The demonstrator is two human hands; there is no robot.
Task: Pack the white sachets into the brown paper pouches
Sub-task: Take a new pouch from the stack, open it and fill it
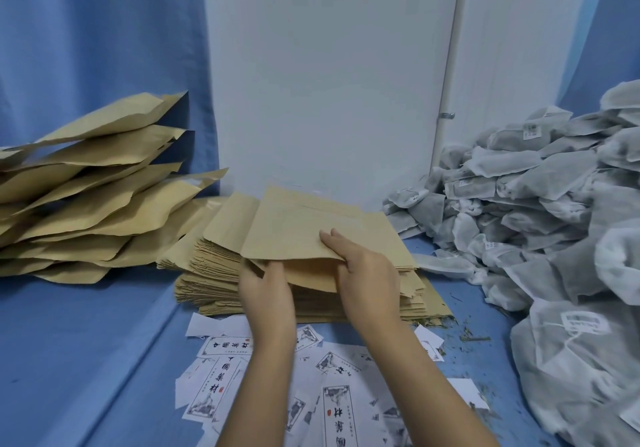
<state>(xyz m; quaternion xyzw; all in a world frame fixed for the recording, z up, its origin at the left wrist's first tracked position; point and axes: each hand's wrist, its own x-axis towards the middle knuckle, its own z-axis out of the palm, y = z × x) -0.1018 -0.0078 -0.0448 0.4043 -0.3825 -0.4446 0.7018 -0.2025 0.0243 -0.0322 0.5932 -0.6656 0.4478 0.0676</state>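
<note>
Brown paper pouch [311, 231] lies on top of the stack of flat pouches [214, 283] with its near edge lifted, and both hands I am watching are on it. Nearest the camera, in front of the stack, printed paper labels [214, 387] lie scattered on the blue cloth [86, 342], and both forearms reach over them. Just to the right of the labels, close to the stack's front right corner, I see dark crumbs of dried herb [474, 337] on the cloth. At the stack's near edge the left hand [266, 294] has its fingertips tucked under the raised lip of the pouch. They are hidden there, so I cannot tell whether they pinch it or only prop it. The right hand [367, 273] pinches the same lip beside it, with fingers laid flat on the upper face and the thumb underneath. A second flat pouch on the stack shows from under the top one on its left side. To the left of the stack, touching its far left corner, sits a loose pile of bulging filled pouches [86, 204]. To the right of the stack, the white sachets [540, 211] form a large heap that climbs toward the right edge of view, some with small tags showing. Behind the stack stands a white panel [329, 82], with a blue curtain [86, 30] to its left.
</note>
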